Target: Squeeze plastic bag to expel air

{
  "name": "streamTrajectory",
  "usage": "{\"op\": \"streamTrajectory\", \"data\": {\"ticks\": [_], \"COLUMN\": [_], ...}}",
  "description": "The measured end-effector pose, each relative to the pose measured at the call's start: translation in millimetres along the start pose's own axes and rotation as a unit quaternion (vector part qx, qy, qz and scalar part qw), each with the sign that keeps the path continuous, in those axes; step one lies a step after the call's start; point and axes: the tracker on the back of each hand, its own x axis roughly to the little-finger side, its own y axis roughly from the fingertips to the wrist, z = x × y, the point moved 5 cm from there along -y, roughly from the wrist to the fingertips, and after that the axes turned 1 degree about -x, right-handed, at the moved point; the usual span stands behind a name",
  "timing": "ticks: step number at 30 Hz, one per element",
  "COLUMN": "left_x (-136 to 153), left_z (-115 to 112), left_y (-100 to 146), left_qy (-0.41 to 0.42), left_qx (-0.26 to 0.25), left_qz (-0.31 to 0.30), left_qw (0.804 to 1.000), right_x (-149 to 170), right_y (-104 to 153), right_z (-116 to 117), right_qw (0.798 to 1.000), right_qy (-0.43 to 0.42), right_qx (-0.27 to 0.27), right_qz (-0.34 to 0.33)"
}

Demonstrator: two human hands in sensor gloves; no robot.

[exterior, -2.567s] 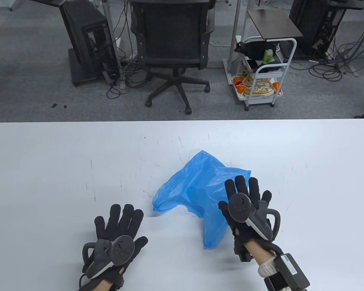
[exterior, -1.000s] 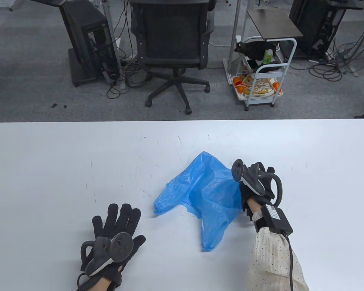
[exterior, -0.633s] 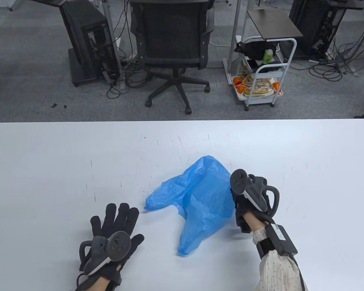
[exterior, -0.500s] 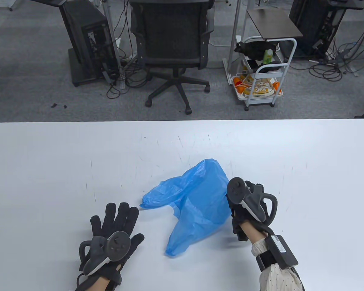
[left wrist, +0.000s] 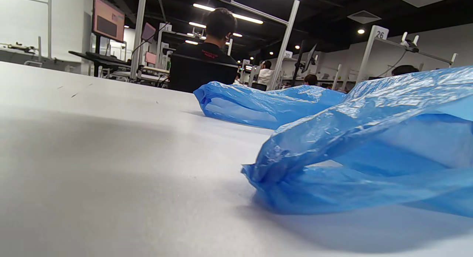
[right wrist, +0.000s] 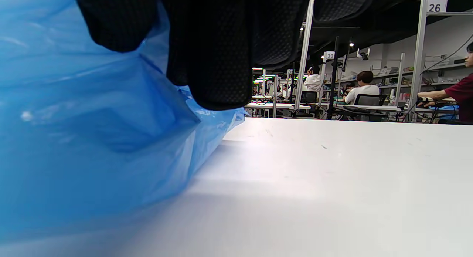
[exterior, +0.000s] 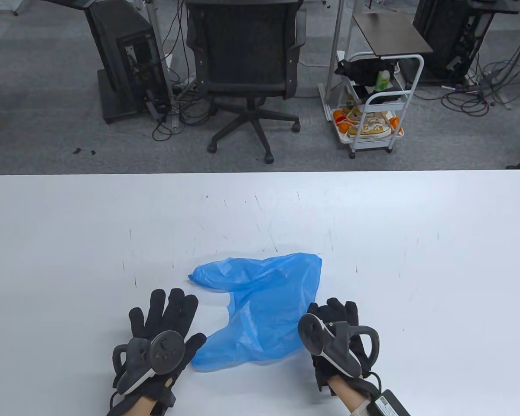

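Note:
A thin blue plastic bag (exterior: 264, 299) lies crumpled and partly puffed on the white table (exterior: 69, 225), near the front edge. My right hand (exterior: 329, 313) rests at the bag's near right edge with fingers curled and grips that edge. In the right wrist view its fingers (right wrist: 214, 64) hang over the bag (right wrist: 74, 138). My left hand (exterior: 169, 310) lies flat and spread on the table, just left of the bag's near corner and holding nothing. The left wrist view shows the bag (left wrist: 351, 138) close by, with air still in its folds.
Beyond the table's far edge stand an office chair (exterior: 247, 52), a white cart (exterior: 372, 108) with shoes and small items, and computer towers on the floor. The table holds only the bag and my hands.
My right hand closed on the bag's right side and dragged it toward me and to the left. The bag has sunk lower. My left hand has stayed flat in place.

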Motion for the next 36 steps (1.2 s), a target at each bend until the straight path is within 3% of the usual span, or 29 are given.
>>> {"op": "streamTrajectory", "data": {"ticks": [3,8,15,24,36], "left_x": [1.6,3.4,3.2,1.7,-24.1], "left_z": [-1.0,-2.6,-3.2,-3.6,-7.2], "left_y": [0.4,0.2,0.7,0.6,4.4], "left_qy": [-0.001,-0.004,-0.01,-0.015,-0.02], "left_qx": [0.002,0.006,0.01,0.015,0.022], "left_qz": [0.002,0.007,0.007,0.003,-0.035], "left_qw": [1.0,1.0,1.0,1.0,0.999], "right_x": [-1.9,6.4,21.4,36.8,49.2], "right_y": [7.6,11.1,11.1,9.6,5.2], "right_z": [8.5,2.8,3.3,13.1,49.5], "right_qw": [1.0,0.999,1.0,0.999,0.993], "right_qy": [0.004,0.024,-0.002,-0.047,-0.009], "right_qx": [-0.001,0.025,0.021,-0.024,-0.119], "right_qz": [-0.004,0.003,0.01,0.008,0.022]}}
